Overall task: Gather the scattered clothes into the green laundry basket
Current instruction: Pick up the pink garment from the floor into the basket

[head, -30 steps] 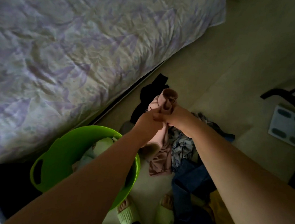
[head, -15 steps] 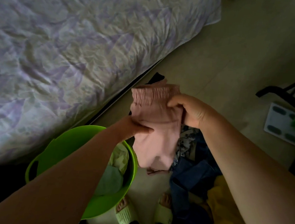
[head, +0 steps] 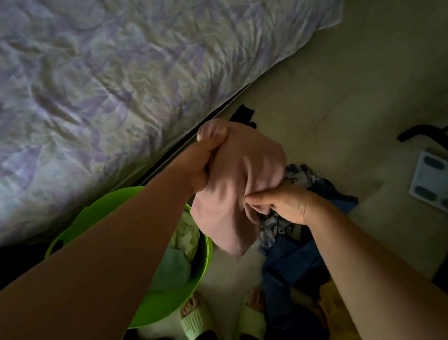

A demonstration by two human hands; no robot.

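A pink garment [head: 239, 182] hangs in the air between both hands, folded over. My left hand [head: 197, 164] grips its upper left edge, and my right hand [head: 285, 203] pinches its right side lower down. Below and left stands the green laundry basket [head: 86, 218], partly hidden by my left forearm, with pale green clothes [head: 179, 263] inside. The garment's lower tip hangs just right of the basket rim. On the floor to the right lie a patterned cloth [head: 295, 176], blue jeans [head: 293, 268], a yellow garment [head: 340, 318] and a black piece [head: 242, 114].
A bed with a floral cover [head: 113, 59] fills the left and top. A white bathroom scale [head: 441, 183] and a black frame [head: 437, 135] stand at the right. My feet in pale slippers [head: 196, 319] are beside the basket.
The pink garment has been folded over: my left hand rose to its upper edge, and my right hand dropped from the waistband to its lower right side.
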